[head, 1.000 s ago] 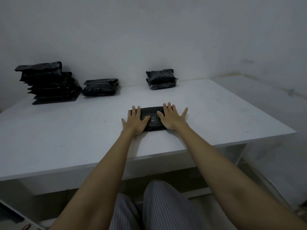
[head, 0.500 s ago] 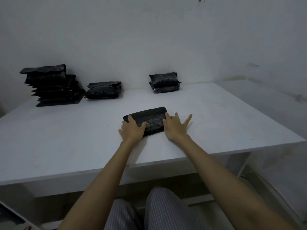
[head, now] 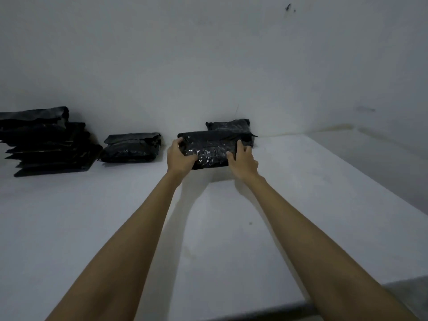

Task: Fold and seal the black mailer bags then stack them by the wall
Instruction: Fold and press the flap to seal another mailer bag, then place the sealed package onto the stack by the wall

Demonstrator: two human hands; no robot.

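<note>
Left hand point(head: 179, 156) and right hand point(head: 242, 159) grip opposite ends of a folded black plastic mailer bag point(head: 209, 148), held above the white worktop point(head: 231, 228), near the far wall stack point(head: 231, 126).

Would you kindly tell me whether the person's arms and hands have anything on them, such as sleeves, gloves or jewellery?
Nothing shows: both forearms are bare with no sleeve in view, and the left hand and right hand wear no gloves, rings, watch or bracelet that I can see.

White table point(head: 301, 181), three black bag piles by the wall point(head: 231, 54) (tallest point(head: 46, 144) far left)
</note>
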